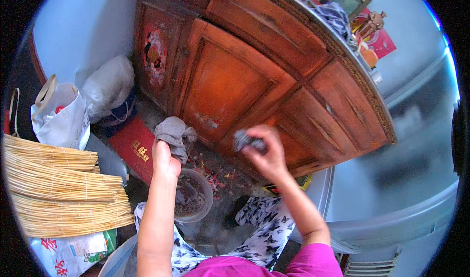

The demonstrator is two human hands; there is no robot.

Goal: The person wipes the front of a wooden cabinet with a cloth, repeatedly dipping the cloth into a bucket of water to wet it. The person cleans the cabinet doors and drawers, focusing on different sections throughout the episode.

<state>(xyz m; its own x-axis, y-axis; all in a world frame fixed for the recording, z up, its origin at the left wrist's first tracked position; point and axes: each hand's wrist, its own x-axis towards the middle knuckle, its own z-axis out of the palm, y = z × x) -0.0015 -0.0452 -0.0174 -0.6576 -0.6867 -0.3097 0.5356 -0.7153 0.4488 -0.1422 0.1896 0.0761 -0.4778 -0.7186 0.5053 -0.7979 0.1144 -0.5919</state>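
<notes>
My left hand (pixel 166 162) is closed around a bunched grey cloth (pixel 172 132), held in front of the wooden cabinet (pixel 235 76). To its right, my right hand (pixel 270 152) grips a dark grey scouring pad (pixel 241 140), slightly blurred, close to the cabinet's lower doors. Worn, scraped patches mark the reddish-brown wood, and torn red and white bits cling to the left door panel (pixel 154 54). Below my left hand stands a clear plastic basin (pixel 209 194) with murky water. Red and pale scraps (pixel 215 179) lie scattered on the floor beside it.
At the left are a bundle of thin reed matting (pixel 63 184), a white paper bag (pixel 63 113), a clear plastic bag (pixel 111 83) and a flat red box (pixel 131 148). A large pale appliance (pixel 391 193) borders the right. Cloth (pixel 334 17) and a figurine (pixel 373 23) sit atop the cabinet.
</notes>
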